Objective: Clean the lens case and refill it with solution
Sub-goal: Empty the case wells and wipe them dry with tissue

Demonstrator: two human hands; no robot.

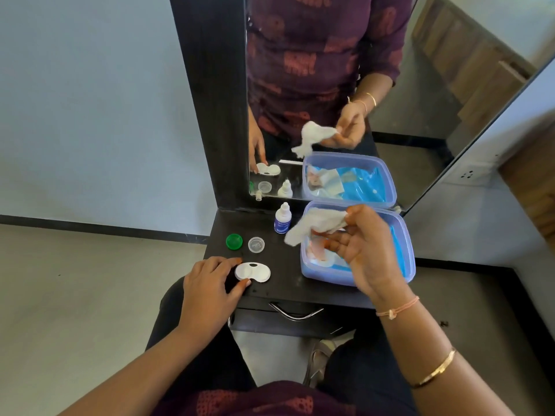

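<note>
Bangled at the wrist, the right hand [366,250] is raised over the blue box [404,235], its thumb and fingers pinching a crumpled white tissue [315,226] that hangs toward the left. On the other side, the left hand [210,283] rests on the dark table [288,265], thumb and forefinger clasping the left end of the white case [252,272]. It lies flat near the table's front edge with both wells uncovered. Behind it sit a green cap [234,241] and a clear cap [256,245], side by side and apart. A dropper bottle [282,219] stands upright by the mirror [330,85], just left of the box.
</note>
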